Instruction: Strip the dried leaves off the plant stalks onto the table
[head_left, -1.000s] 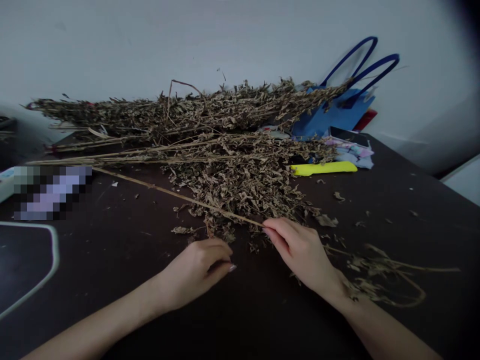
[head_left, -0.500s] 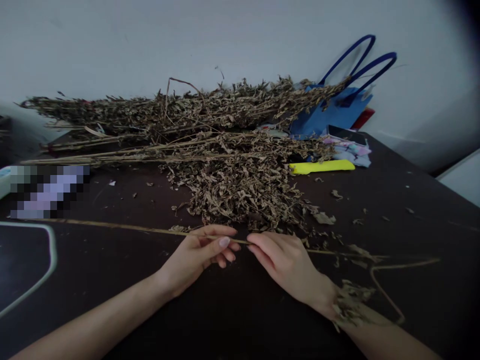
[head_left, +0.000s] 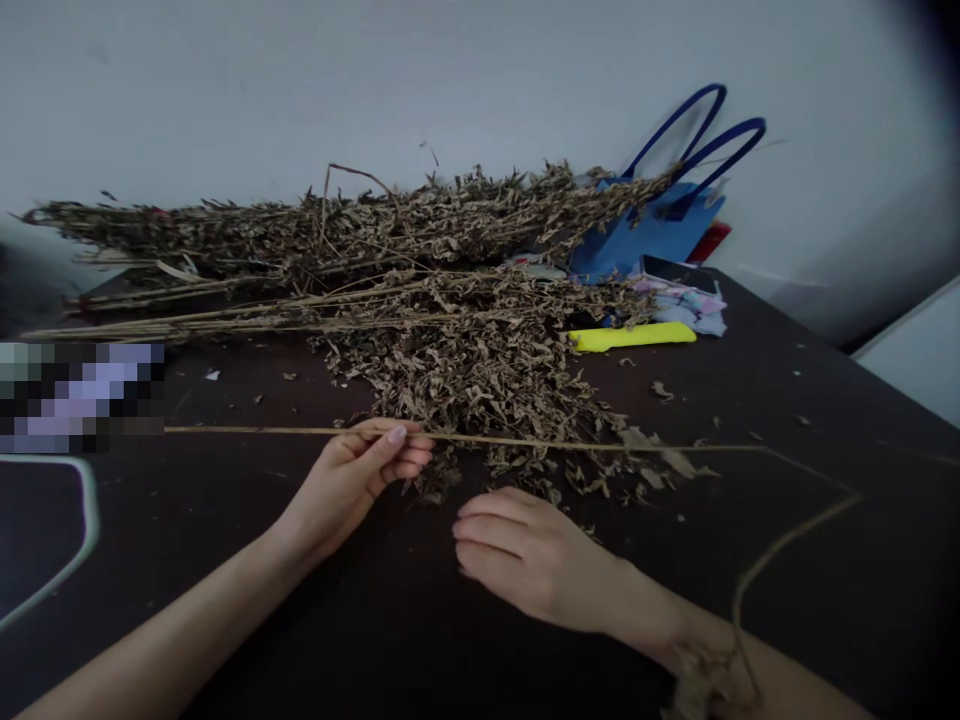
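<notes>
Between thumb and fingers, my left hand [head_left: 360, 468] pinches a long thin dried plant stem [head_left: 570, 443]. The stem runs nearly level across the table, and its right part bends sharply down toward my right forearm. A withered leaf cluster [head_left: 701, 680] hangs on that bent end, in front of the forearm. My right hand [head_left: 532, 560] is below the stem and apart from it, fingers curled together; whatever may be inside them is hidden. Just beyond both hands lies a heap of dry crumpled leaves [head_left: 472, 370].
Bundles of dried leafy stalks [head_left: 375, 235] lie along the wall. At the back right are a blue bag [head_left: 645, 235] with dark handles, a phone [head_left: 671, 270] on cloth, and a yellow handle-like object [head_left: 634, 336]. A pale curved edge [head_left: 90, 510] shows at left.
My right hand has let go of the stem and moved down, away from it. My left hand has lifted the stem slightly and moved left. More loose leaves lie near the hands.
</notes>
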